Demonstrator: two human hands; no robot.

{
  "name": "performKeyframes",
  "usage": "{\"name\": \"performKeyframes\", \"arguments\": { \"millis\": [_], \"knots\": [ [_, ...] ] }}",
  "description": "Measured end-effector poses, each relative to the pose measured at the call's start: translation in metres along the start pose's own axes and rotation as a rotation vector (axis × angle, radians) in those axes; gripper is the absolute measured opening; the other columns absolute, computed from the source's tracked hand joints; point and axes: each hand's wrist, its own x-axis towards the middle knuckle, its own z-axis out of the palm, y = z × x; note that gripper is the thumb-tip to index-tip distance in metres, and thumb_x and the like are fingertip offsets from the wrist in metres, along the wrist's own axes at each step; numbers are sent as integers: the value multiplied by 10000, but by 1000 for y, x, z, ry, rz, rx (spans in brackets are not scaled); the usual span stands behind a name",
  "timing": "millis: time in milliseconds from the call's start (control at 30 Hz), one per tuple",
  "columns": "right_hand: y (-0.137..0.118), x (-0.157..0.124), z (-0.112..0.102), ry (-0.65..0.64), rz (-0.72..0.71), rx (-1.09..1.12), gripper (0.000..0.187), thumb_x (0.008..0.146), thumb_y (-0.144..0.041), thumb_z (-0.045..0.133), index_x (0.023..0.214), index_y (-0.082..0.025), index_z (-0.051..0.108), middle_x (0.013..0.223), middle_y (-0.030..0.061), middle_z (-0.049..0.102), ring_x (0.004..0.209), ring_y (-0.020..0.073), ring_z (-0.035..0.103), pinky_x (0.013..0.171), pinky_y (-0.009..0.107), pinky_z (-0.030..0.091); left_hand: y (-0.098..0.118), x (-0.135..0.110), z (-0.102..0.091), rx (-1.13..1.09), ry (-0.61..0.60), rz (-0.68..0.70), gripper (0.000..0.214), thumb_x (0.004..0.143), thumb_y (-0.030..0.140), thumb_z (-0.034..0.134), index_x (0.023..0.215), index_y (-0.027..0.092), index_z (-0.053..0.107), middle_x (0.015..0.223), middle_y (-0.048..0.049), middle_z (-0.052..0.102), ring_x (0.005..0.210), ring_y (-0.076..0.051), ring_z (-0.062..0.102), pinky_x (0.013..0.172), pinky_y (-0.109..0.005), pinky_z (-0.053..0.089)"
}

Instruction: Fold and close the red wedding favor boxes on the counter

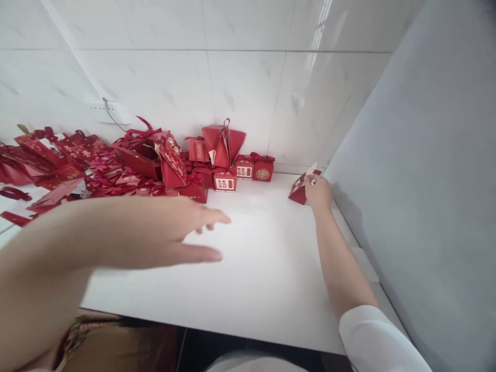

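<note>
My right hand (320,192) is closed around the top of a red patterned gift box (297,192) near the back right corner of the white counter (256,268). The box slants to a narrow top, with a pale flap standing up behind my fingers. Over the counter's left half, my left hand (194,227) stretches out with fingers and thumb apart, holding nothing. The nearest things beyond it are red boxes, among them a small box with a white double-happiness label (225,181).
Many red gift boxes and ribbons (116,165) are heaped along the tiled wall (248,88). One large red box (222,144) sits atop smaller ones. A grey panel (422,181) bounds the right side. A cardboard box (112,346) stands below the counter's front edge.
</note>
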Motion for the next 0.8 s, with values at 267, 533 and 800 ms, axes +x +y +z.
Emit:
{"name": "performKeyframes", "arguments": {
  "millis": [267,533,800],
  "knots": [
    [-17,-17,-39,-200,2,55,157,779,-227,612,931,-188,610,914,102,724,862,240,670,798,352,488,30,84,53,-70,-262,372,405,888,492,604,1229,276,638,1229,-13,683,1150,-207,634,990,-317,477],
    [-77,-71,-91,-948,-340,167,438,788,-296,700,1204,-298,564,1056,35,746,962,220,685,739,305,499,-8,114,120,-71,-144,399,616,744,501,765,1281,256,587,1377,-57,588,1289,-267,528,1071,-387,424],
    [-108,-98,-94,-973,-558,209,181,917,-255,550,1034,-266,688,998,27,739,892,196,679,760,311,490,-13,105,111,-61,-449,400,240,852,417,640,976,250,760,1012,3,767,910,-189,695,807,-280,486]
  ]
}}
